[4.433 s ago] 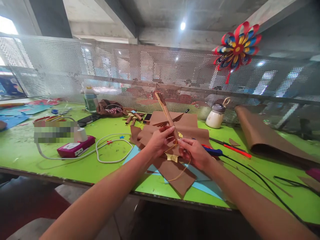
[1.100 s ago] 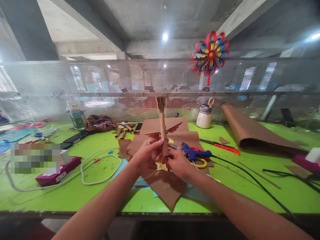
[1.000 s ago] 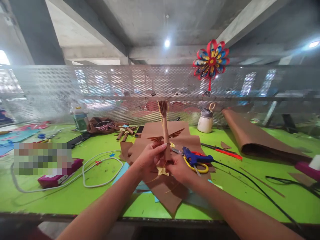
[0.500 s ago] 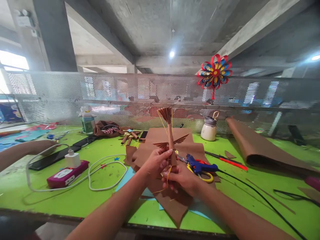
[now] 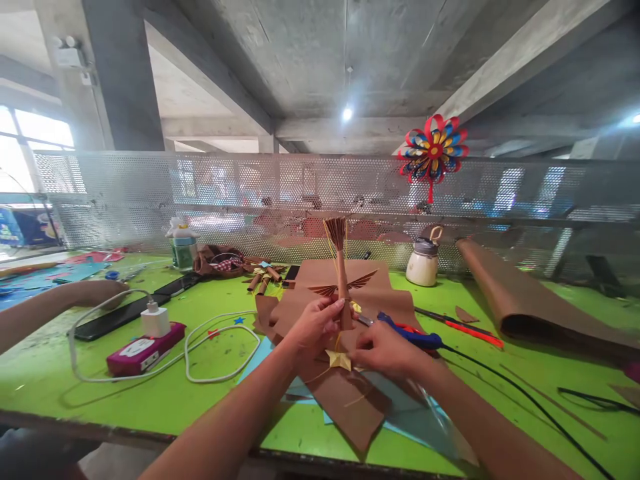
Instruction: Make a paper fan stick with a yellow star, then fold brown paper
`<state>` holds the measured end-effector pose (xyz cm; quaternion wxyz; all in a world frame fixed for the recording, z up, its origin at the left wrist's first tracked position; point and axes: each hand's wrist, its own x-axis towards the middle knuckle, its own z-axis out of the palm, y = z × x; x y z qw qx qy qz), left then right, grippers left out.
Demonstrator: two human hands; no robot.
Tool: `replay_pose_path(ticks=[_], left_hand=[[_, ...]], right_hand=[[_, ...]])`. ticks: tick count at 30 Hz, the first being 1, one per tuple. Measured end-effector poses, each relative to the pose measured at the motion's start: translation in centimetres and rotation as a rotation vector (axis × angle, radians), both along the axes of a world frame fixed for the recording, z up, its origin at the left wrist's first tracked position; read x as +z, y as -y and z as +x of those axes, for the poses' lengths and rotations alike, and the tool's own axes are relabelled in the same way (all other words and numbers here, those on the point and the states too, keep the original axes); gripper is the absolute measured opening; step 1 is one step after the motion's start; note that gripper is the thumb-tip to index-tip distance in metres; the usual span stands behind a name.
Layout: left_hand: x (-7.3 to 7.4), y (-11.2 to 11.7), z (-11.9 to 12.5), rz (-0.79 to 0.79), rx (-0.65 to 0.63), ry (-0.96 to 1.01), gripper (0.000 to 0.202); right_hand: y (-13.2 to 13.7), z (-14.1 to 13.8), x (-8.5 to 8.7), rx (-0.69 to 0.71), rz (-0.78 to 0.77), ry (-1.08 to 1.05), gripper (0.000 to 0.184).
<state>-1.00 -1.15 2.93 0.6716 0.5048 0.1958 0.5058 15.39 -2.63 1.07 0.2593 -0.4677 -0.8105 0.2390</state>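
Observation:
My left hand is closed round the lower end of a rolled brown paper stick that stands upright, with a pleated fan top and yellow strands. My right hand pinches beside a small gold paper star hanging below the stick on a thin yellow string. Both hands hover over brown paper sheets on the green table. A brown paper winged cut-out lies just behind the stick.
A blue glue gun with a black cord and red scissors lie right of my hands. A pink power bank with a white cable sits at left, near another person's arm. A white jar, a brown paper roll and a mesh fence stand behind.
My right hand has dropped from gripping the stick's base and now pinches by the gold star, which is again in sight. The view has tilted up slightly.

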Motion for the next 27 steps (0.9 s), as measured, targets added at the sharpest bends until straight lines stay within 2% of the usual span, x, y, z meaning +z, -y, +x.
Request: replay_pose_path(ticks=[2,4,6,9,11,13,14,15,16,19,20,24,27], left_hand=[[-0.1,-0.1,0.0,-0.011,-0.005,0.001,0.027],[-0.2,-0.2,0.0,-0.026,-0.026,0.003,0.028],[-0.4,-0.4,0.0,-0.034,-0.047,0.001,0.029],[-0.7,-0.6,0.2,-0.017,-0.070,-0.016,0.032],[-0.9,-0.7,0.3,-0.001,-0.085,-0.044,0.033],[-1.1,-0.9,0.3,0.011,-0.111,-0.103,0.035],[-1.3,-0.9,0.3,0.015,-0.127,-0.139,0.035],[-1.3,-0.9,0.3,0.018,-0.146,-0.176,0.036],[-1.4,-0.9,0.2,0.020,-0.164,-0.205,0.036],[-1.5,-0.8,0.2,0.013,-0.219,-0.233,0.036],[-1.5,-0.7,0.2,0.006,-0.238,-0.233,0.036],[-1.4,-0.7,0.1,-0.036,-0.280,-0.241,0.036],[-1.5,-0.8,0.1,-0.046,-0.275,-0.230,0.036]], right_hand=[[-0.3,0.7,0.8,-0.143,0.081,-0.142,0.034],[-0.8,1.5,1.6,-0.294,0.171,-0.393,0.032],[-1.3,2.4,2.2,-0.387,0.215,-0.639,0.028],[-1.8,4.0,3.0,-0.396,0.180,-0.938,0.026],[-1.4,5.2,3.9,-0.291,0.004,-1.051,0.027],[-0.6,6.3,5.2,-0.105,-0.252,-1.048,0.029],[-0.1,6.6,6.0,-0.029,-0.315,-1.036,0.029],[0.2,6.9,6.7,0.009,-0.299,-1.061,0.027],[0.3,7.1,7.5,0.009,-0.221,-1.120,0.025],[-0.6,7.1,9.2,-0.109,0.094,-1.264,0.019],[-1.3,7.0,9.6,-0.159,0.141,-1.279,0.021],[-3.7,6.6,10.6,-0.172,0.129,-1.193,0.033],[-4.4,6.2,10.9,-0.156,0.129,-1.131,0.034]])
